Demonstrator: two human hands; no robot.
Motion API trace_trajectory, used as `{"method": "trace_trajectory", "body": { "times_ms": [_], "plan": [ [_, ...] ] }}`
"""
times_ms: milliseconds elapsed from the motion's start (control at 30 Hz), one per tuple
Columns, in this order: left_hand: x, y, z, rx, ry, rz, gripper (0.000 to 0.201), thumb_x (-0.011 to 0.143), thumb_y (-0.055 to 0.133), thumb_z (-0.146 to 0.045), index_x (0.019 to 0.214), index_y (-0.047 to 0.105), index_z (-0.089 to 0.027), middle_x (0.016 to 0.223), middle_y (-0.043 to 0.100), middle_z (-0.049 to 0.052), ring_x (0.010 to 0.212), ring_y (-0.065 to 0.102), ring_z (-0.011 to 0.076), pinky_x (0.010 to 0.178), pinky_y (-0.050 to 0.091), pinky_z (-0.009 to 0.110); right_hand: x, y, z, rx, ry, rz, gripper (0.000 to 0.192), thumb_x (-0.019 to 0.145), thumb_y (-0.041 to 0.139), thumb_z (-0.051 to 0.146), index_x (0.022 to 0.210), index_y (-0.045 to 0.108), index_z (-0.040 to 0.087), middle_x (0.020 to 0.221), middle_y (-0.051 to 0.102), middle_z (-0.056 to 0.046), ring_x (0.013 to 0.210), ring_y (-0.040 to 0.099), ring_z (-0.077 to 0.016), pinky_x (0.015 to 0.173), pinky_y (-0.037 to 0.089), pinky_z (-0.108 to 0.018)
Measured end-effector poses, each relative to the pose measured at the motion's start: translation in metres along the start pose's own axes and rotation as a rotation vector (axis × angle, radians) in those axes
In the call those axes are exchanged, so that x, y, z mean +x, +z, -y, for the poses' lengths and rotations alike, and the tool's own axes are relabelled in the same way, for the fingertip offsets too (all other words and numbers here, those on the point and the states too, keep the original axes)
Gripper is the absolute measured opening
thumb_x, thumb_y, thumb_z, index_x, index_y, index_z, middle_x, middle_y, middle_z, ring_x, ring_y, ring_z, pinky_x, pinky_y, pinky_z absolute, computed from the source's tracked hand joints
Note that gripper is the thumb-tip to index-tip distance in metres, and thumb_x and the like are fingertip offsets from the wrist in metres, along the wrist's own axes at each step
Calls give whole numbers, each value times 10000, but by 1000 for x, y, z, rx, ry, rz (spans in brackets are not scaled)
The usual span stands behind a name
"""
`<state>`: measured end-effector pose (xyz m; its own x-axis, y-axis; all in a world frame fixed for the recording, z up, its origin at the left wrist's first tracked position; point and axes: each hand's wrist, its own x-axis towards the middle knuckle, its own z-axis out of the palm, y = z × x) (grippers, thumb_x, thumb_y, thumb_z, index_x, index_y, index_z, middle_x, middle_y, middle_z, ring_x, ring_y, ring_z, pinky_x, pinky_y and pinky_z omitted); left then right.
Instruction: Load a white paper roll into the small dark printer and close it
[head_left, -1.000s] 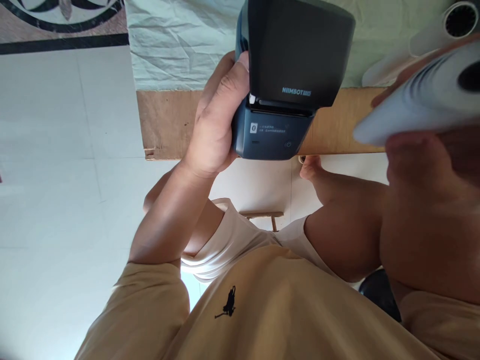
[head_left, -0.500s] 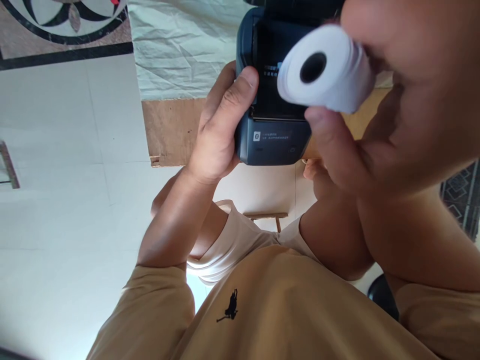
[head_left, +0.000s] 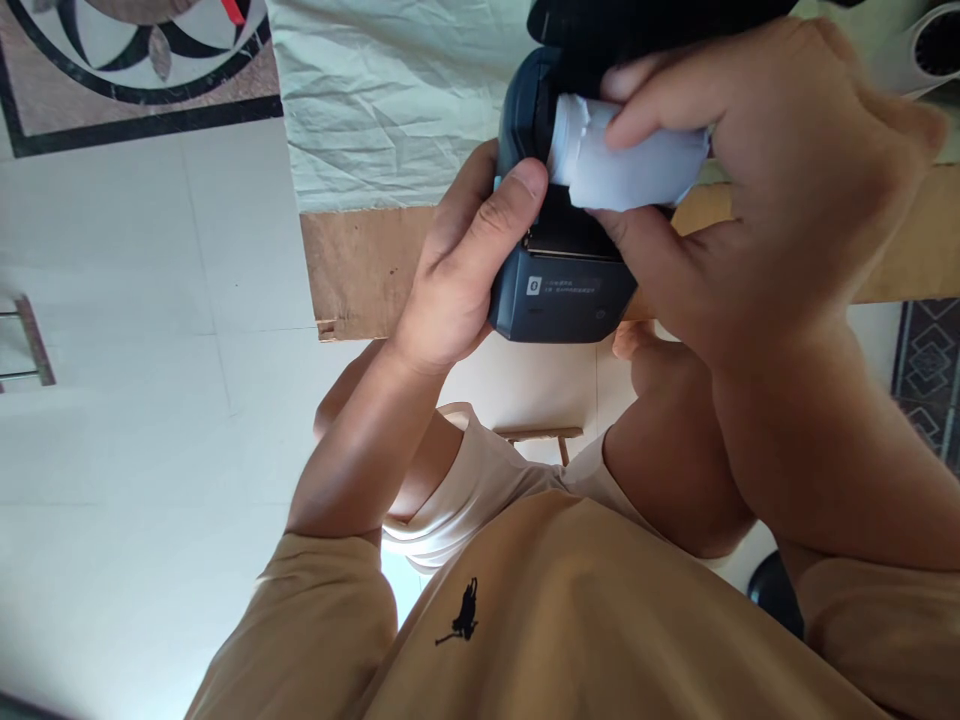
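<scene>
My left hand [head_left: 476, 235] grips the left side of a dark blue label printer [head_left: 566, 300], its thumb lying over the edge of the open compartment. The printer's black lid [head_left: 645, 25] is swung up at the far side. My right hand [head_left: 780, 190] pinches a white paper roll [head_left: 637, 165] between thumb and fingers. The roll lies sideways at the mouth of the compartment, its left end close to my left thumb. How deep it sits inside cannot be made out, and the hand covers part of its right end.
A table with a pale green cloth [head_left: 397, 100] and a bare wooden front edge [head_left: 367, 265] lies below the printer. Another white roll [head_left: 911, 55] with a dark core is at the far right. A patterned mat [head_left: 926, 370] is on the floor at the right.
My right hand has lowered the paper roll leftward into the printer's opening and turned it, so its end hole no longer faces me. My left hand keeps its hold on the printer.
</scene>
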<state>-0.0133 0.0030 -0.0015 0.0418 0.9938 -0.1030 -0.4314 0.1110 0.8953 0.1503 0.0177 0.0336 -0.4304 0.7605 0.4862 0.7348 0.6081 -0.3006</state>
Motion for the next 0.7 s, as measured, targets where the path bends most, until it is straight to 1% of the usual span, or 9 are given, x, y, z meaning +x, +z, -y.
{"method": "trace_trajectory", "body": {
  "times_ms": [67, 267, 333, 367, 533, 567, 600, 667, 700],
  "plan": [
    [2, -7, 2, 42, 70, 151, 324, 867, 553, -561, 779, 593, -252, 725, 440, 21, 731, 496, 169, 656, 378, 302, 2, -2, 1, 125, -26, -33, 188, 829, 555, 129, 979, 669, 149, 1139, 705, 14, 1091, 668, -179, 921, 526, -306],
    [12, -22, 9, 31, 106, 193, 292, 863, 570, -523, 857, 605, -233, 785, 525, 38, 798, 524, 181, 711, 453, 304, -3, 4, -1, 264, -185, -154, 60, 782, 608, 130, 790, 655, 166, 917, 735, 7, 848, 683, -156, 800, 537, -349],
    [12, -23, 10, 6, 211, 301, 281, 833, 624, -479, 972, 608, -236, 852, 577, 34, 824, 560, 181, 723, 492, 306, -8, 9, -1, 271, -255, -177, 114, 724, 664, 121, 813, 668, 192, 918, 731, 23, 813, 669, -173, 746, 523, -364],
    [11, -23, 10, -21, 317, 437, 368, 792, 657, -515, 1052, 584, -265, 844, 589, 12, 781, 575, 171, 671, 504, 294, -11, 11, 0, 270, -263, -175, 148, 707, 683, 128, 831, 671, 208, 934, 732, 30, 814, 664, -182, 738, 520, -374],
    [9, -27, 8, 356, 212, 296, 526, 866, 541, -331, 1368, 393, -275, 1099, 526, -40, 991, 678, 204, 832, 483, 306, -19, 11, -3, 295, -239, -79, 101, 801, 621, 301, 867, 665, 237, 986, 720, 33, 877, 654, -193, 789, 524, -424],
    [14, -31, 13, 360, 243, 343, 583, 839, 583, -329, 1376, 357, -332, 1094, 564, -42, 969, 687, 179, 796, 495, 281, -20, 9, -5, 307, -238, -93, 137, 827, 586, 327, 880, 667, 229, 985, 713, 24, 883, 647, -185, 814, 522, -429],
    [20, -36, 18, 291, 415, 476, 644, 798, 604, -404, 1372, 312, -407, 1060, 601, -53, 863, 695, 144, 688, 504, 238, -20, 7, -7, 312, -209, -120, 172, 846, 560, 338, 897, 671, 217, 995, 698, 11, 898, 639, -177, 857, 518, -434],
    [32, -45, 31, 316, 540, 621, 771, 735, 632, -502, 1407, 262, -432, 1223, 555, -43, 971, 691, 169, 715, 520, 278, -21, 3, -10, 422, -8, -147, 190, 852, 572, 329, 953, 672, 203, 1080, 640, -13, 1060, 599, -194, 973, 499, -419],
    [37, -49, 37, 354, 508, 488, 735, 775, 555, -525, 1429, 257, -366, 1264, 508, -20, 1081, 670, 200, 796, 499, 341, -22, 1, -12, 557, 143, -129, 184, 848, 593, 318, 988, 661, 220, 1160, 588, -11, 1208, 531, -222, 1015, 490, -395]
  ]
}}
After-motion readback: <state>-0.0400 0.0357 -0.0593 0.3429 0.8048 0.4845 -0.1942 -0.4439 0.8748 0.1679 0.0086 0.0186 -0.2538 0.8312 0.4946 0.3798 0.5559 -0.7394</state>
